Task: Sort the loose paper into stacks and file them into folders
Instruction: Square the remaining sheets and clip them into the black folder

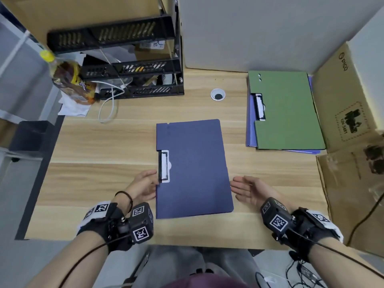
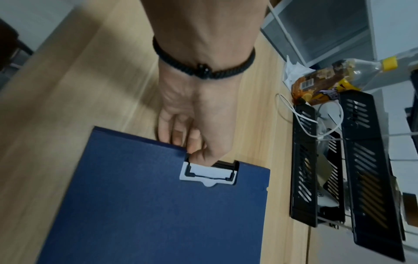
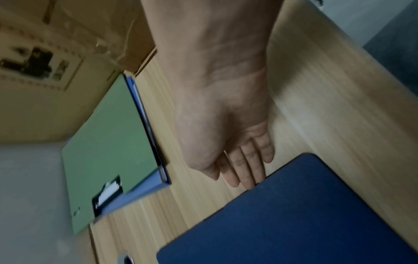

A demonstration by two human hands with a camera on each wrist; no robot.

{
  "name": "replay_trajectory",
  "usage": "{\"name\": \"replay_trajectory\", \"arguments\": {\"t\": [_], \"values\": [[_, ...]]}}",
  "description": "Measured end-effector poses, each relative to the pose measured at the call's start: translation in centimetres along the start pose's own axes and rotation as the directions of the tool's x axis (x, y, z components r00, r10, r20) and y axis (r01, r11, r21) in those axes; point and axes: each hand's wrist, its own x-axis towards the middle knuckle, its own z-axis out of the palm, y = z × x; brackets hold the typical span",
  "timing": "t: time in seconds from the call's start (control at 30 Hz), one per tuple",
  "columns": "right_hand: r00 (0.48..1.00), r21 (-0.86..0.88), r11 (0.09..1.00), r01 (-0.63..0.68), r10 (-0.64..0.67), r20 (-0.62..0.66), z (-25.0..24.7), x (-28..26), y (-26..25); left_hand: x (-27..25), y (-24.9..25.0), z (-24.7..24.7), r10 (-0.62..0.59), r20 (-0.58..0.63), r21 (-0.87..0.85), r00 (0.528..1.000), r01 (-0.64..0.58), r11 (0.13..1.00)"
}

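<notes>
**Closed dark blue folder steadied between 2 hands at frame centre**

The dark blue folder (image 1: 193,169) lies flat on the desk (image 1: 104,146). Its clip edge is pinched by curled fingers of the left hand (image 1: 143,187); the right hand (image 1: 247,190) is held straight-fingered against the opposite edge. A level lift seems best. Bare desk is seen left of the folder; the green folder (image 1: 288,109) lies upper right, well apart.

folder (image 1: 193,169) mid-desk (image 1: 124,142) | folder stack (image 1: 288,111) right-rear | tray rack (image 1: 133,75) left-rear, seemingly
</notes>
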Motion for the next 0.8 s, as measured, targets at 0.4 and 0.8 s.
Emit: {"name": "replay_trajectory", "arguments": {"t": [0.4, 0.8], "values": [[1.000, 0.181, 0.983, -0.004, 0.005, -0.003, 0.4, -3.9, 2.9, -1.6, 0.8, 0.6, 0.272, 0.284, -0.135, 0.920, -0.242, 0.961], [0.953, 0.420, 0.886, 0.197, -0.273, 0.128, 1.8, -8.9, 3.0, -4.2, 7.5, 5.3, 0.466, 0.265, -0.278, 0.844, -0.396, 0.875]]}}
